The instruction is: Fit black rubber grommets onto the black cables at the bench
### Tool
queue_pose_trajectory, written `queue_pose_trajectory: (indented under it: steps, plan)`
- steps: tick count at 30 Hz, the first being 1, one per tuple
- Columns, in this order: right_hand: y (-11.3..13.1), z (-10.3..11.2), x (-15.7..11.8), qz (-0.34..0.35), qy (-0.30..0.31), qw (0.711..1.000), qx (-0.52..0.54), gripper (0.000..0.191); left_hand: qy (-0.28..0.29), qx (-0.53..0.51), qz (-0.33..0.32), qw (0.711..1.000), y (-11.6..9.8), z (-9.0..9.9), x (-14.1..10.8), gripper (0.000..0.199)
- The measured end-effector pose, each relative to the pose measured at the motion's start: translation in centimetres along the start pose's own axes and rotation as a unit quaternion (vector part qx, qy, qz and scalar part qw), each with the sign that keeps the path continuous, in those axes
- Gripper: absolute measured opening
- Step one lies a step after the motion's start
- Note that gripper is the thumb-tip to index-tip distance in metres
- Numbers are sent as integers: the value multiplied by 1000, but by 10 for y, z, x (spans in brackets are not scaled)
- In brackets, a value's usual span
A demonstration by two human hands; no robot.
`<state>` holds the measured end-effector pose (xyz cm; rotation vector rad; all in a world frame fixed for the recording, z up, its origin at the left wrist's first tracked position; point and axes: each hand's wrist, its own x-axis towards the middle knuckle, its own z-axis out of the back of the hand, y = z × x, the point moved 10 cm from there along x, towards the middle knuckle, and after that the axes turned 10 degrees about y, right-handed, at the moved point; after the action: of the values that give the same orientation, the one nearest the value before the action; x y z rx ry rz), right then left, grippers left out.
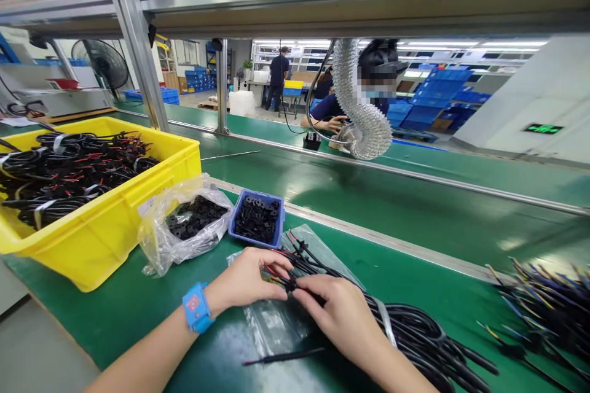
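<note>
My left hand (246, 279) and my right hand (338, 313) meet at the near edge of the green bench, both pinching one black cable end (291, 284) with red and black wire tips. A blue wrist strap (197, 307) sits on my left wrist. The cable belongs to a black cable bundle (415, 331) that runs off to the right over a clear plastic bag (276, 325). Just beyond my hands stand a small blue tray (278, 224) of black parts and an open plastic bag of black parts (191, 221).
A yellow bin (115, 215) full of black cables stands at the left. Loose multicoloured wires (548, 307) lie at the right. A single black wire (281, 356) lies near the front edge. Beyond the green conveyor (391, 196), a person (332, 110) works behind a silver duct hose (364, 116).
</note>
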<state>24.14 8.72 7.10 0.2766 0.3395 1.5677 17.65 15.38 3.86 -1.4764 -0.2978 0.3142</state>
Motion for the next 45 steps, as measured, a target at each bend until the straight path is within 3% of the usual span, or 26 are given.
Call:
queue_pose_trajectory:
  steps: [4, 7, 10, 12, 16, 19, 21, 24, 28, 31, 34, 37, 42, 45]
  plan:
    - [-1, 1, -1, 2, -3, 1000, 2, 28, 14, 30, -20, 999, -6, 7, -2, 33]
    - [0, 0, -1, 9, -1, 1000, 6, 30, -19, 160, -54, 986, -19, 29, 1, 33]
    - [3, -1, 1, 19, -2, 1000, 7, 33, -109, 342, -60, 932, -31, 59, 9, 33]
    - [5, 0, 1, 22, -5, 1000, -1, 34, -121, 422, -56, 897, -33, 67, 20, 30]
    - [-2, 18, -4, -4, -57, 997, -50, 31, -54, 526, -29, 848, -25, 60, 48, 16]
    - [-20, 37, -9, -106, -105, 976, -156, 24, -25, 569, -6, 822, -23, 54, 60, 16]
    - [-27, 39, -8, -164, -94, 956, -223, 19, -19, 589, 0, 808, -25, 51, 64, 22]
    - [-15, 28, -5, -134, -71, 956, -252, 13, -19, 603, 0, 797, -29, 48, 66, 24]
    - [14, 16, -14, -32, -87, 971, -221, 17, -27, 591, -6, 806, -30, 53, 66, 19]
    - [21, 6, -23, 15, -61, 976, -209, 21, -59, 565, -19, 823, -37, 59, 60, 18]
    - [20, -10, -23, 34, -10, 975, -219, 22, -97, 531, -39, 841, -49, 62, 41, 16]
    - [14, -21, -16, 10, 1, 964, -267, 25, -118, 493, -49, 861, -55, 60, 11, 14]
    - [11, -32, -3, 3, -2, 948, -319, 25, -75, 362, 9, 929, -22, 58, -34, 18]
    - [18, -32, -5, 39, -13, 951, -306, 25, -37, 340, 33, 939, 1, 53, -44, 21]
